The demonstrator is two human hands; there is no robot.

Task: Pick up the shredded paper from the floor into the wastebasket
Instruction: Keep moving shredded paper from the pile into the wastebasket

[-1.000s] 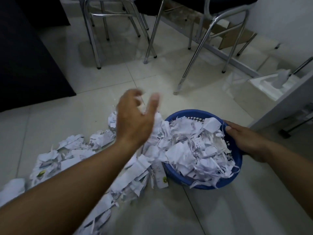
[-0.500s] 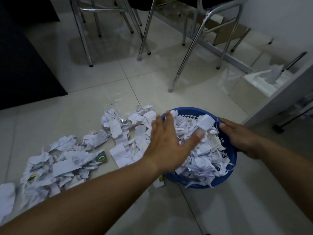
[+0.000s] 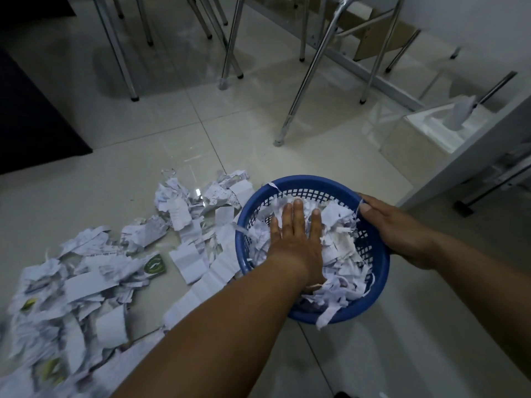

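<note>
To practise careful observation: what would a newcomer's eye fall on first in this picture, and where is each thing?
The blue wastebasket at lower centre-right stands out, heaped with paper shreds. The left hand presses flat on them, and the right hand grips its right rim. To the basket's left, shredded paper sprawls across the pale tiled floor.

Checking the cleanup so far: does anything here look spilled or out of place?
Yes: shredded paper lies scattered across the floor left of the blue wastebasket, and a few strips hang over its near rim. The left hand presses flat on the paper inside while the right hand grips the rim.
</note>
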